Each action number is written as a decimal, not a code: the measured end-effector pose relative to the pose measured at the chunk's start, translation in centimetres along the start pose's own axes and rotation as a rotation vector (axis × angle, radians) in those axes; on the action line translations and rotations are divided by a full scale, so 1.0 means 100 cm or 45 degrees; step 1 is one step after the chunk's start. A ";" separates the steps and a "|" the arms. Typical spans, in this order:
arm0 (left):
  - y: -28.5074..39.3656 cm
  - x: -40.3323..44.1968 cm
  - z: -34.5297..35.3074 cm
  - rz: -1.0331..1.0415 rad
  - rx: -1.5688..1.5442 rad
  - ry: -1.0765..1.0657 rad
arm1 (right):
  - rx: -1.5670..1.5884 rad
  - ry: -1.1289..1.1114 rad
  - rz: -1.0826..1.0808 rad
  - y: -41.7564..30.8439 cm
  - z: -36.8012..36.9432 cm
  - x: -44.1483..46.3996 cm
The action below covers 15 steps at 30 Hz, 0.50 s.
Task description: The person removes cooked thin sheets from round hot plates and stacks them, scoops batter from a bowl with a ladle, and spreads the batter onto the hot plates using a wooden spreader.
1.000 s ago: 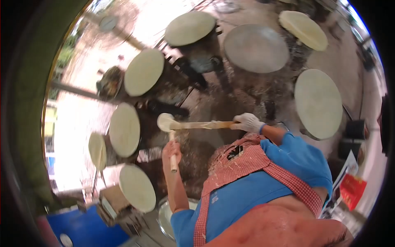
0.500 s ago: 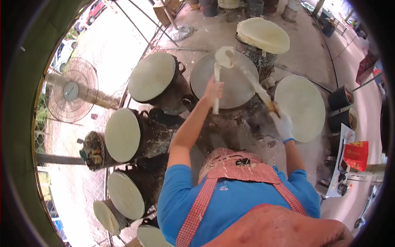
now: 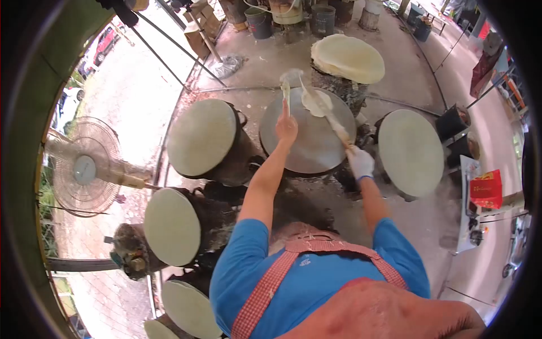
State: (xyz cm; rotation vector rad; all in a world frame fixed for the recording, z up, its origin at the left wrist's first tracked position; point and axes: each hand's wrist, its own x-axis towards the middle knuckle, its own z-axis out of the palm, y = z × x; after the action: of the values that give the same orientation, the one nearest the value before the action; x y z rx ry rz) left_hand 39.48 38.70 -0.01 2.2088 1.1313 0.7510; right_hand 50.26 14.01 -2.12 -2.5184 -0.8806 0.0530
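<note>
My left hand (image 3: 287, 127) is closed around the pale handle of a ladle-like tool (image 3: 285, 89), whose blurred rounded head reaches past the far rim of a round griddle (image 3: 276, 150). In a white glove, my right hand (image 3: 361, 163) grips a long wooden paddle (image 3: 337, 125) coated with white batter. The paddle slants across the griddle toward the far left. White batter (image 3: 318, 104) lies in an irregular patch on the far part of the griddle, beside the paddle. Its far end is blurred by motion.
Round pans with pale sheets stand left (image 3: 202, 138), lower left (image 3: 172, 227) and right (image 3: 411, 152). A stack of pale round sheets (image 3: 348, 58) rests behind the griddle. A fan (image 3: 84, 169) stands far left, a red bag (image 3: 486, 189) far right. Buckets (image 3: 323, 21) line the back.
The paddle has moved left over the griddle, and a batter patch now shows on its surface. My left hand's tool has moved left and away. The view has shifted, moving the surroundings lower.
</note>
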 end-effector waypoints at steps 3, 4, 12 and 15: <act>-0.005 0.016 -0.046 0.147 -0.268 0.169 | 0.482 0.094 0.087 0.017 0.009 0.011; -0.011 0.017 -0.056 0.200 -0.368 0.205 | 0.956 -0.071 0.352 0.009 0.024 0.015; -0.138 -0.164 -0.105 -0.002 -0.443 -0.177 | 0.435 -0.019 -0.047 -0.014 -0.001 0.028; -0.155 -0.199 -0.117 -0.459 -0.778 -0.358 | 1.371 -0.091 0.391 -0.009 0.056 -0.008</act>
State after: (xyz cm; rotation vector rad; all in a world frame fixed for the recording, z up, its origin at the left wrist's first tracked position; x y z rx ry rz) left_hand 13.34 32.22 -6.97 1.4923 0.9584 0.5185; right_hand 48.10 16.50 -6.78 -1.5960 -0.3087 0.5569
